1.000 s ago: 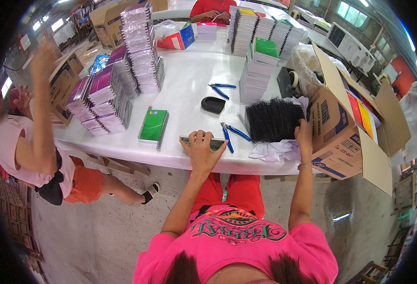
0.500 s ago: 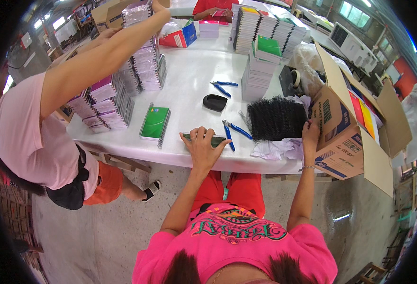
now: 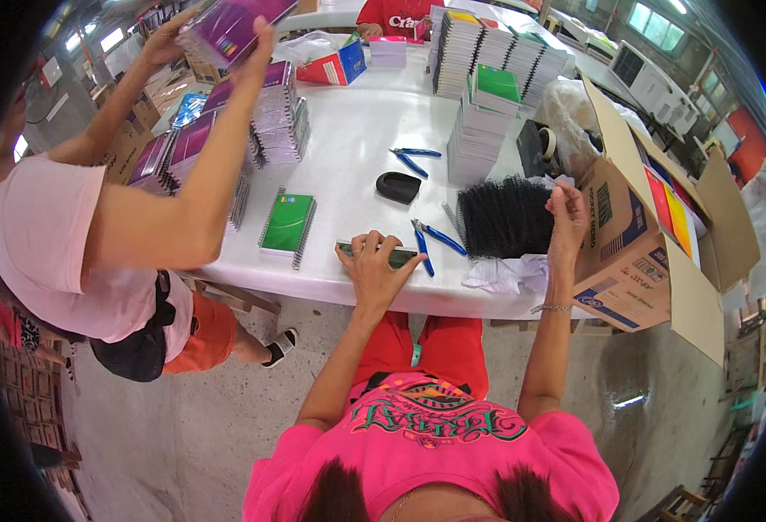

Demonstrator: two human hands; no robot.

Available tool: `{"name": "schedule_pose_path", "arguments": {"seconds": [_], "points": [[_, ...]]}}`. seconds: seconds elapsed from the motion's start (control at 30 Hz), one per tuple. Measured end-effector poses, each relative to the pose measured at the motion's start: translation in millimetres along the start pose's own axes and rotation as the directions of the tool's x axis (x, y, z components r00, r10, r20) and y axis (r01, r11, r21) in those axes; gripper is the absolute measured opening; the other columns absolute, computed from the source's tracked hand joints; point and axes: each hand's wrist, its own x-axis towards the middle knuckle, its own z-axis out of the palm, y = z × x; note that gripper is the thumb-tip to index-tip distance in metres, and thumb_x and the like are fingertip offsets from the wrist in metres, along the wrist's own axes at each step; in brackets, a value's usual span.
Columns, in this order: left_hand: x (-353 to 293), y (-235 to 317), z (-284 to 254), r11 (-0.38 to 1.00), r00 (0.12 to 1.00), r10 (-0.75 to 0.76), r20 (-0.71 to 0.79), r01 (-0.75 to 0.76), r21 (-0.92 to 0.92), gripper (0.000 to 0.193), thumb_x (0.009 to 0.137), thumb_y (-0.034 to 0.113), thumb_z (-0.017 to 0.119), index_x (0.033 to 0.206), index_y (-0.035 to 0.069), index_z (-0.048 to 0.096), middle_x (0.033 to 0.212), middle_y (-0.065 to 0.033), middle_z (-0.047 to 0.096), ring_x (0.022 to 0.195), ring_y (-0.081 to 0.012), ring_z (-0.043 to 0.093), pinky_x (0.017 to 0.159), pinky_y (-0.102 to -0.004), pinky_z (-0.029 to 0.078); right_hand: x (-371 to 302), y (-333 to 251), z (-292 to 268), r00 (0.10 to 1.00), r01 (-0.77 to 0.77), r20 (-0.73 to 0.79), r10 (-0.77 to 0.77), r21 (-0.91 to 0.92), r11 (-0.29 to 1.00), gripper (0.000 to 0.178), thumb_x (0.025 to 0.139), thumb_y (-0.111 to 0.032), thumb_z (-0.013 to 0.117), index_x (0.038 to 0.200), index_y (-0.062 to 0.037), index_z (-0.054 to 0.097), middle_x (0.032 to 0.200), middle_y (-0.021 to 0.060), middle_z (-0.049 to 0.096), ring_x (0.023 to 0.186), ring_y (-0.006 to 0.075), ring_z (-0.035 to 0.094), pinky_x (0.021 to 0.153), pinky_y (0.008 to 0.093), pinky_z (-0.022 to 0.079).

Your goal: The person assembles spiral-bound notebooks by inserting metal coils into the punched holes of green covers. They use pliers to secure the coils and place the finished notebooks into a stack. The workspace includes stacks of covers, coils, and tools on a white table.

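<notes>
My left hand (image 3: 377,268) rests at the table's front edge, fingers and thumb spanning a small dark green notebook (image 3: 403,258) and gripping its ends; the hand covers most of it. My right hand (image 3: 567,217) is raised at the right side of a pile of black spiral binding coils (image 3: 505,217), fingers pinched together. Whatever is between those fingertips is too small to make out. Blue-handled cutting pliers (image 3: 435,239) lie just right of the notebook. To its left is a green spiral-bound notebook (image 3: 287,222).
A second pair of pliers (image 3: 416,161) and a black scoop-like holder (image 3: 398,187) lie mid-table. Notebook stacks (image 3: 474,139) stand behind the coils. An open cardboard box (image 3: 622,244) is at right. At left, a co-worker (image 3: 122,217) lifts purple notebooks (image 3: 230,30); another person sits opposite.
My right hand has risen from the coil pile's lower right side to its upper right. My left hand stays on the notebook. The co-worker at left has lifted wrapped purple notebooks off a stack.
</notes>
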Motion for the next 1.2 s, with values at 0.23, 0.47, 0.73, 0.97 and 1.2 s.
{"name": "schedule_pose_path", "arguments": {"seconds": [0.23, 0.47, 0.73, 0.97, 1.2], "points": [[3.4, -4.4, -17.9, 0.991, 0.991, 0.016, 0.136, 0.002, -0.133, 0.030, 0.074, 0.048, 0.077, 0.091, 0.024, 0.075, 0.095, 0.0007, 0.056, 0.108, -0.0256, 0.049, 0.103, -0.0708, 0.019, -52.4, -48.8, 72.7, 0.751, -0.167, 0.612, 0.247, -0.185, 0.968, 0.020, 0.095, -0.007, 0.053, 0.114, -0.0044, 0.058, 0.076, 0.0036, 0.060, 0.071, 0.0093, 0.058, 0.064, 0.0250, 0.047], [6.6, -10.9, -17.4, 0.985, 0.985, 0.074, 0.156, -0.048, -0.164, 0.032, 0.074, 0.051, 0.076, 0.089, 0.023, 0.076, 0.096, 0.0014, 0.057, 0.108, -0.0233, 0.049, 0.103, -0.0685, 0.020, -106.5, -18.6, 105.9, 0.687, 0.099, 0.707, 0.167, -0.320, 0.942, 0.018, 0.093, -0.010, 0.059, 0.108, -0.0014, 0.057, 0.084, 0.0214, 0.064, 0.080, 0.0400, 0.063, 0.072, 0.0431, 0.048], [12.1, -16.9, -16.1, 0.974, 0.971, 0.072, 0.228, -0.019, -0.224, 0.028, 0.073, 0.044, 0.079, 0.091, 0.024, 0.076, 0.095, 0.0011, 0.056, 0.107, -0.0244, 0.048, 0.103, -0.0628, 0.019, -110.5, -10.7, 103.0, 0.704, 0.197, 0.705, 0.088, -0.312, 0.930, 0.014, 0.092, -0.008, 0.058, 0.103, -0.0032, 0.064, 0.096, 0.0198, 0.064, 0.089, 0.0401, 0.062, 0.076, 0.0445, 0.048], [13.6, -18.7, -19.7, 0.968, 0.966, 0.096, 0.241, -0.034, -0.248, 0.028, 0.075, 0.046, 0.077, 0.092, 0.023, 0.076, 0.095, 0.0016, 0.057, 0.107, -0.0240, 0.048, 0.103, -0.0610, 0.020, -111.0, -10.7, 101.5, 0.706, 0.253, 0.708, 0.016, -0.273, 0.928, 0.015, 0.090, -0.006, 0.061, 0.104, -0.0013, 0.066, 0.091, 0.0176, 0.061, 0.082, 0.0371, 0.060, 0.073, 0.0416, 0.046], [14.6, -19.7, -20.3, 0.966, 0.969, 0.121, 0.215, -0.065, -0.252, 0.027, 0.076, 0.045, 0.076, 0.092, 0.023, 0.076, 0.094, 0.0019, 0.056, 0.104, -0.0226, 0.048, 0.101, -0.0584, 0.022, -119.2, -3.6, 100.5, 0.714, 0.283, 0.700, -0.003, -0.284, 0.916, 0.015, 0.089, -0.005, 0.059, 0.103, -0.0048, 0.067, 0.089, 0.0166, 0.061, 0.085, 0.0402, 0.060, 0.075, 0.0460, 0.046]]}}
